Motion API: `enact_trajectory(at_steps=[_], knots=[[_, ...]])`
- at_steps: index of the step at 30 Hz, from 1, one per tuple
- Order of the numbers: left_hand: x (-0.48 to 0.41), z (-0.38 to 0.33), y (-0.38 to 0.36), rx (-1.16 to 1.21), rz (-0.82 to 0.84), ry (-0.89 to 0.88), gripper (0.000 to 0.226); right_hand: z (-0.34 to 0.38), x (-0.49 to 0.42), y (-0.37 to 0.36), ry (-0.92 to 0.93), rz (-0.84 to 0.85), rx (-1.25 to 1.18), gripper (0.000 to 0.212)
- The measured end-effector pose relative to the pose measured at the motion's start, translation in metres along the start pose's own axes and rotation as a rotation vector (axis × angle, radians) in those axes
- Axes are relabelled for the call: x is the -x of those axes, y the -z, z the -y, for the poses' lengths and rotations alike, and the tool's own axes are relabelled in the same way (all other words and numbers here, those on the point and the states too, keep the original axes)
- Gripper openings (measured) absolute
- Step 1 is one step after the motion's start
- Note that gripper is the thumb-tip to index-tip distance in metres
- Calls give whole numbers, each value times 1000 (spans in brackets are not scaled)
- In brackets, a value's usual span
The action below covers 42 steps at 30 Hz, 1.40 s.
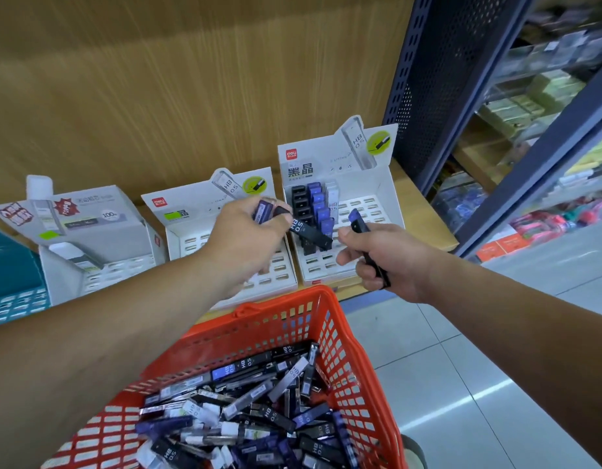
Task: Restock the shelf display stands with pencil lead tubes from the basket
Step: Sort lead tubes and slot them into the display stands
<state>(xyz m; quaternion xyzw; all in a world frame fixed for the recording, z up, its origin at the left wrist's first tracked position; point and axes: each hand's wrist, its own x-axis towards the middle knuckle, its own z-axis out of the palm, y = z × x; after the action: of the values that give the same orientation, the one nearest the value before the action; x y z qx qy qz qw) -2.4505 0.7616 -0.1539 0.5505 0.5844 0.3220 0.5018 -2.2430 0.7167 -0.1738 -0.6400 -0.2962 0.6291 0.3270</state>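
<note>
View from the head, looking down at a wooden shelf (424, 218) backed by a wood-grain panel (191, 79). Three white cardboard display stands sit side by side on the shelf: left stand (89, 231), middle stand (194, 214) and right stand (343, 157). The right stand holds upright rows of stocked tubes (313, 204), black and blue, in its left-hand slots. The slots that show in the other two stands are unfilled.

The left hand (255, 235) is over the middle stand, fingers curled round a pair of tubes (309, 233), one blue and one black marked HB 0.5, the black one reaching towards the right stand. The right hand (380, 258) is closed in a fist round a dark tube (358, 221) with a blue cap, just in front of the right stand.

A red basket (343, 333) sits below the shelf edge, holding a heap of loose tubes (252, 418).

A dark blue perforated upright (428, 79) bounds the shelf on the right. Beyond it are blurred shelves of goods (529, 96). The floor (462, 367) is pale glossy tile. A teal crate (12, 282) shows at the left edge.
</note>
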Motion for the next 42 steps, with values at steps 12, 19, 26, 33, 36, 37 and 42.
enact_trajectory(at_steps=[12,19,26,33,36,37,42], knots=[[-14,15,-2,-569,5,-403,13,-3,7,28,-122,117,164,46],[-12,8,4,-815,87,-567,13,-1,3,30,-105,194,39,74],[-15,18,-14,-864,126,-666,30,5,2,28,-103,258,-61,48],[-12,5,-11,-378,-6,-377,13,7,1,28,-84,298,-99,29],[-2,-4,-14,-270,113,-302,21,8,1,21,-58,319,-48,40],[1,-6,-15,-261,143,-294,20,9,2,18,-41,331,-25,42],[4,-8,-18,-71,115,-112,17,10,3,5,13,310,30,43]])
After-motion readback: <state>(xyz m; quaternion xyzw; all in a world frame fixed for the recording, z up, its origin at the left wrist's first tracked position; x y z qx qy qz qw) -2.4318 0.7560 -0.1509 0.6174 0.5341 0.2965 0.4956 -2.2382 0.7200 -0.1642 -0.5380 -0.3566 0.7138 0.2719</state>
